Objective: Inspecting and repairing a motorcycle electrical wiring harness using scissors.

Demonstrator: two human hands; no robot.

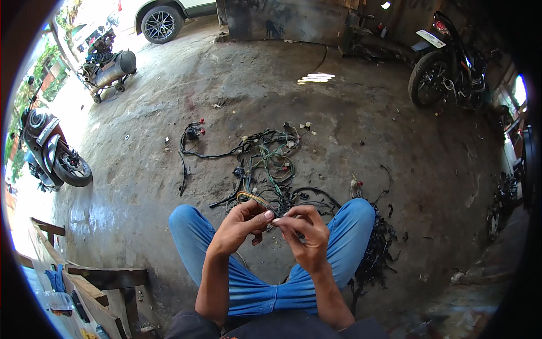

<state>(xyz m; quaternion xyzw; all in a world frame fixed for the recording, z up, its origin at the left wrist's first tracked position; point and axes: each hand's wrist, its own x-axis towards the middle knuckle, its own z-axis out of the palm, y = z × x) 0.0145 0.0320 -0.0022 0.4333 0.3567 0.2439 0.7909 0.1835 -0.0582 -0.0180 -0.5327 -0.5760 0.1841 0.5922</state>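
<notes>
A wiring harness (270, 161) lies spread on the ground in front of my knees, a tangle of black-wrapped and green wires with small pale connectors. A few yellow and orange wires (252, 196) rise from it into my left hand (240, 229), which is closed on them between thumb and fingers. My right hand (305, 234) is closed in a pinch, its fingertips meeting the left thumb. What lies between the right fingertips is small and mostly hidden; a pale bit shows there. Both hands are held over the gap between my bent legs.
Black scraps of wire covering (379, 254) lie beside my right knee. A small red connector (359, 183) is on the ground nearby. Wooden framework (107, 277) stands at lower left. Motorcycles (70, 164) (432, 79), an air compressor (116, 69) and a car wheel (161, 25) are farther off.
</notes>
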